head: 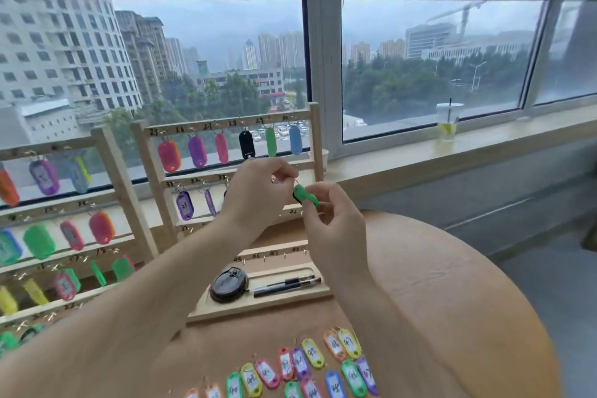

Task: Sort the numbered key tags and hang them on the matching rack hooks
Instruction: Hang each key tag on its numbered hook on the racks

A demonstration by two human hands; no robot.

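Two wooden racks with numbered hooks stand at the table's far side: a left rack (111,152) and a right rack (315,126), both holding coloured tags. My right hand (332,220) pinches a green key tag (303,194) in front of the right rack's second row. My left hand (258,191) pinches the tag's metal ring (292,176) just above it. Several loose numbered tags (310,365) in mixed colours lie on the round table near me.
A wooden tray base (258,304) holds a round black object (228,284) and two pens (286,284). The round wooden table (452,300) ends at the right. A plastic cup with a straw (448,121) stands on the windowsill.
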